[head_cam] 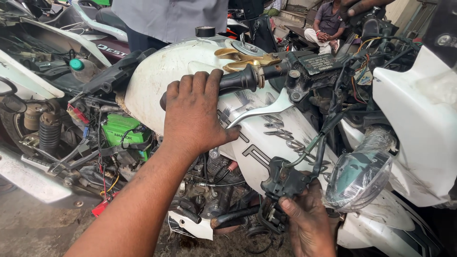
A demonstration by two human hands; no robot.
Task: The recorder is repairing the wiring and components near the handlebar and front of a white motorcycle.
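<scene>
At the centre of the frame our left hand (193,116) was wrapped over the black handlebar grip (238,80), its fingers (190,85) clamped around the grip's near end, while the silver lever (261,110) hung free just below and to the right of it. Low and right of centre, our right hand (309,223) gripped the black switch housing (284,180), which hung off the bar on its cable (320,143), the fingers closed on its lower edge with the thumb pressed up against it. Behind both hands lay the white fuel tank (162,71) with a brass-coloured key (243,58) resting near its cap, and at the left of the frame sat the green battery (124,131) among exposed wiring. We judged 3 risks here. The housing dangled by its cable alone, so a slip of the right hand could have let it swing and strain the wires where they entered the body. A hard twist on the grip could have dragged the lever or the bar end across the painted tank and scratched it. The wrapped headlamp (359,173), at the right of the frame just beside the right hand, could have been knocked if the housing had been pulled sideways. Whether the housing halves were fastened together we could not tell, so a loose small part dropping into the engine bay below was also possible. 2 other people stood or sat along the upper edge of the frame, well apart from our hands.
</scene>
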